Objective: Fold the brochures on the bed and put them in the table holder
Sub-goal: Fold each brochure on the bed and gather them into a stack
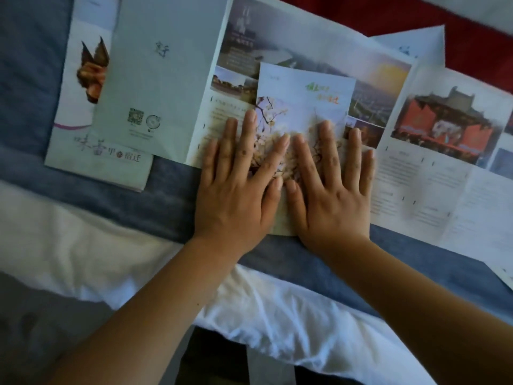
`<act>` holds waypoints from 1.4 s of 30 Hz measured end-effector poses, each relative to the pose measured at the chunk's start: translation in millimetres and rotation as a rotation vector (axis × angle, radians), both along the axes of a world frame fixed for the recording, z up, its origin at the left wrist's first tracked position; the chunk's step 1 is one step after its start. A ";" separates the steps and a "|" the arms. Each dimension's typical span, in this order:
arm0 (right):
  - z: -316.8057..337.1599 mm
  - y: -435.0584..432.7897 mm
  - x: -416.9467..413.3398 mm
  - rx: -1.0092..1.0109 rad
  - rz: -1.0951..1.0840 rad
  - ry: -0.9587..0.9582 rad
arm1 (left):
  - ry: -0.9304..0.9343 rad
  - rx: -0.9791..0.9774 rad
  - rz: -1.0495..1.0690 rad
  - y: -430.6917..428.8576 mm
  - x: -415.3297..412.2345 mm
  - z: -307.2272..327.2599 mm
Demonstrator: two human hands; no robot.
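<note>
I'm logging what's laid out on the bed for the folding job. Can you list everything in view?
folded brochure: one, pale with a blossom picture, centre, lying on the unfolded brochure
unfolded brochure: one as far as I can tell, white with photos, spread from the centre to the right edge
grey-green brochure: one, folded, upper left, overlapping the white brochure
white brochure: one, with an orange picture, far left
blanket: one, blue, under the brochures
sheet: one, white, along the near side of the bed
cloth: one, red, top right
left hand: flat, fingers straight, pressing the folded brochure
right hand: flat beside it, pressing the same brochure
</note>
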State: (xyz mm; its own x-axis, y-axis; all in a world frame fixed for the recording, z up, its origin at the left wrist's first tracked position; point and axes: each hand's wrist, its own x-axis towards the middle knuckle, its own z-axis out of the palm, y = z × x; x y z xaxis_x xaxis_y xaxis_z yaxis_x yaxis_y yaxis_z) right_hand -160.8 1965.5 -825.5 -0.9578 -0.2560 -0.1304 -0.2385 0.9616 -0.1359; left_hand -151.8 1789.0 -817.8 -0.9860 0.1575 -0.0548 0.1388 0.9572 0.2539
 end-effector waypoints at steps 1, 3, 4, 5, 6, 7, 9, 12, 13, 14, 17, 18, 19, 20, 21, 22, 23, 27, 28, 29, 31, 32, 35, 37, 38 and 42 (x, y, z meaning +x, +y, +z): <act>0.4 0.9 -0.1 -0.017 -0.001 0.009 | 0.005 0.007 -0.001 -0.5 0.7 0.2; 2.0 4.4 0.7 -0.128 -0.036 0.032 | 0.000 0.003 -0.003 -1.8 1.0 1.1; 3.1 6.6 0.9 -0.207 -0.071 0.044 | -0.006 -0.007 -0.005 -2.3 0.2 1.7; 4.3 9.8 0.4 -0.267 -0.107 0.047 | -0.011 -0.020 -0.006 -2.6 -0.8 2.3; 5.4 13.5 -0.2 -0.289 -0.136 0.038 | -0.014 -0.036 -0.005 -2.6 -1.5 2.9; 6.6 18.3 -1.7 -0.280 -0.156 0.025 | -0.014 -0.051 -0.002 -2.9 -1.7 3.8; 9.3 31.4 -7.7 -0.207 -0.171 0.007 | -0.006 -0.066 0.013 -4.9 -1.7 5.1; 12.3 59.5 -19.5 -0.048 -0.155 -0.040 | -0.007 -0.082 0.055 -13.4 -5.1 7.0; 13.2 70.3 -23.1 -0.012 -0.158 -0.056 | -0.011 -0.094 0.071 -17.9 -6.7 7.8; 14.5 80.7 -26.2 0.012 -0.175 -0.066 | -0.014 -0.108 0.086 -23.4 -8.7 8.7; 21.7 104.7 -32.4 0.049 -0.283 -0.076 | -0.027 -0.137 0.117 -44.7 -13.7 12.2; 24.8 108.7 -33.2 0.061 -0.318 -0.084 | -0.032 -0.141 0.123 -52.3 -14.5 13.5; 28.4 110.0 -33.9 0.071 -0.346 -0.094 | -0.035 -0.145 0.125 -59.9 -15.2 15.0; 32.3 108.1 -34.5 0.071 -0.372 -0.106 | -0.037 -0.150 0.124 -67.5 -15.5 16.3; 36.7 102.8 -35.5 0.056 -0.395 -0.118 | -0.036 -0.155 0.121 -75.3 -16.1 17.6; 41.1 93.2 -37.2 0.038 -0.405 -0.129 | -0.035 -0.160 0.121 -83.7 -17.2 18.8; 45.1 78.8 -38.7 0.026 -0.387 -0.139 | -0.037 -0.164 0.128 -92.5 -18.7 20.1; 50.5 -14.8 -27.7 -0.028 -0.085 -0.170 | -0.090 -0.191 0.174 -125.0 -23.4 22.8; 47.9 -39.8 -23.0 -0.051 -0.011 -0.180 | -0.102 -0.196 0.180 -131.7 -24.3 22.5; 43.9 -61.1 -19.4 -0.065 0.035 -0.187 | -0.114 -0.189 0.186 -138.7 -25.2 22.5; 36.1 -91.4 -17.8 -0.073 0.031 -0.188 | -0.141 -0.150 0.204 -156.1 -26.9 21.9; 33.0 -100.4 -19.3 -0.072 0.012 -0.184 | -0.155 -0.126 0.212 -165.8 -27.5 21.5; 27.0 -116.4 -22.0 -0.057 0.007 -0.127 | -0.153 -0.013 0.176 -191.3 -29.0 21.9; 25.9 -128.3 -22.7 -0.043 0.016 -0.091 | -0.132 0.111 0.160 -201.5 -30.3 24.2; 25.7 -135.5 -23.4 -0.038 0.028 -0.078 | -0.119 0.175 0.173 -205.0 -30.9 25.2; 26.3 -163.5 -29.8 -0.043 0.090 -0.061 | -0.078 0.422 0.250 -209.9 -32.6 32.2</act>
State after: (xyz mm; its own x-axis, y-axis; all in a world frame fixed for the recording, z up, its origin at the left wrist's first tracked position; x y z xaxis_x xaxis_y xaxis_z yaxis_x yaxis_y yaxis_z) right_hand -190.6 1802.1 -799.2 -0.9214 -0.3473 -0.1744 -0.3138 0.9296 -0.1935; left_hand -184.4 1579.1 -785.7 -0.9920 -0.0587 -0.1120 -0.1164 0.7703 0.6269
